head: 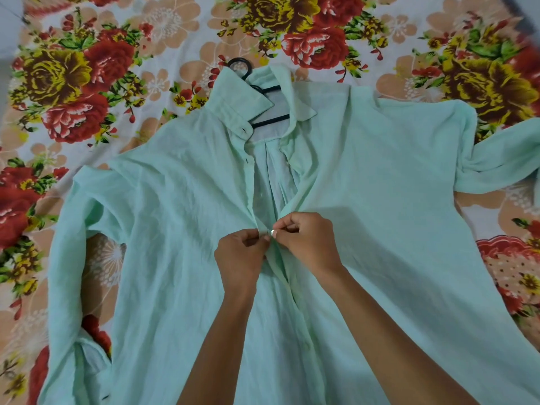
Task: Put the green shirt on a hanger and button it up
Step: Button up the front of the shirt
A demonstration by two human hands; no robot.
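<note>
We see a bed covered by a floral sheet (122,68), white with red and yellow roses and peach blossoms. Directly on it lies the green shirt (181,229), spread flat on its back, collar toward the far side, sleeves flung out to either side. A black hanger (244,68) sits inside the collar, its hook resting on the sheet.

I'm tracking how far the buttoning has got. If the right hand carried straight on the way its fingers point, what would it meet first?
The right hand points left across the green shirt's front opening, so it would almost at once meet the left hand, whose fingertips pinch the opposite edge. They look nearly touching, though depth is unclear.
</note>
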